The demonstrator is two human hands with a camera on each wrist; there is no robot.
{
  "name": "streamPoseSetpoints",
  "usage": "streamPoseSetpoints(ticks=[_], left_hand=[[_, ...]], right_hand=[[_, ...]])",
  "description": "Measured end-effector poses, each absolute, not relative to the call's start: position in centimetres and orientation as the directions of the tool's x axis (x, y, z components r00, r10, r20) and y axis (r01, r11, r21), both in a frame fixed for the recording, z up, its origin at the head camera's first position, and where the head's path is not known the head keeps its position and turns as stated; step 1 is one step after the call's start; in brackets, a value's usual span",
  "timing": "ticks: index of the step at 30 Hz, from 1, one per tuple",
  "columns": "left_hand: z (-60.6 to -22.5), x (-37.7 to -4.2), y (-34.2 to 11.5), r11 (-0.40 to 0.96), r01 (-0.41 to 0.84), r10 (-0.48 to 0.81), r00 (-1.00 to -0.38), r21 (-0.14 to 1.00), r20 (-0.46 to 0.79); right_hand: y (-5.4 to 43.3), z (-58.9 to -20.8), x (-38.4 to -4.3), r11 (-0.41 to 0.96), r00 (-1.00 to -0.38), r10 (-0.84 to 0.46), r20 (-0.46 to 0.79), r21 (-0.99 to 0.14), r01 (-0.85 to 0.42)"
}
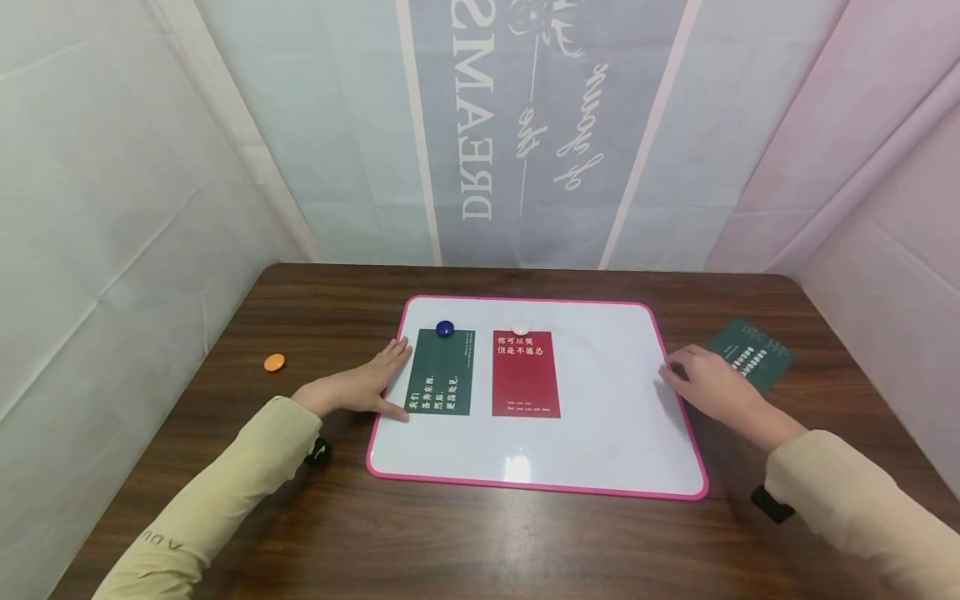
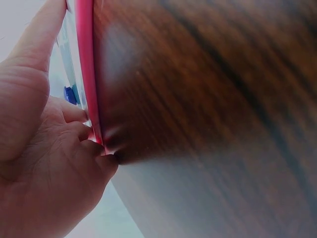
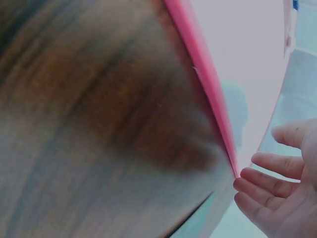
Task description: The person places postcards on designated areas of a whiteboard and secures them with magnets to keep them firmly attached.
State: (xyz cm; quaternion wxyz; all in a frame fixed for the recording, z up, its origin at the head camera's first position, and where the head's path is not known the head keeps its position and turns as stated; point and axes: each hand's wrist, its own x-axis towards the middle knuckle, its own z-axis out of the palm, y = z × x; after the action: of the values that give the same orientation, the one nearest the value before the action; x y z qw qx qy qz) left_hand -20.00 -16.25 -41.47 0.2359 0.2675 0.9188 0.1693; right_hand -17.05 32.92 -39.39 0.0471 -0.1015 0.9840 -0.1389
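Observation:
A whiteboard (image 1: 600,417) with a pink rim lies flat on the brown table. My left hand (image 1: 375,379) rests on its left edge with fingers and thumb spread, the thumb reaching the corner of a dark green card (image 1: 450,367). A blue round magnet (image 1: 445,328) sits at that card's top. Beside it is a red card (image 1: 525,379) with a white round magnet (image 1: 521,328) on its top edge. My right hand (image 1: 701,379) is at the board's right rim, its fingers relaxed and slightly bent in the right wrist view, with nothing seen between them.
Right of the board, partly behind my right hand, lies another green card (image 1: 761,354). An orange round magnet (image 1: 274,362) is on the table at the left. Pale cloth (image 1: 360,167) hangs around the table's back and sides.

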Motion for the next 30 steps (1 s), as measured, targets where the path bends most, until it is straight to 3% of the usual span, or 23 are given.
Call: streamPoseSetpoints(ticks=[13,30], left_hand=[[-41.5,-20.0,-16.3,0.781,0.433,0.593,-0.740,0.451,-0.317],[-41.7,-20.0,-16.4,0.783,0.418,0.586,-0.744,0.461,-0.320]], right_hand=[[36.1,-37.2,-17.3,0.926,-0.997,-0.068,0.033,-0.369,-0.076],[40.2,-37.4,-18.1,0.908,-0.984,0.168,-0.060,-0.379,0.178]])
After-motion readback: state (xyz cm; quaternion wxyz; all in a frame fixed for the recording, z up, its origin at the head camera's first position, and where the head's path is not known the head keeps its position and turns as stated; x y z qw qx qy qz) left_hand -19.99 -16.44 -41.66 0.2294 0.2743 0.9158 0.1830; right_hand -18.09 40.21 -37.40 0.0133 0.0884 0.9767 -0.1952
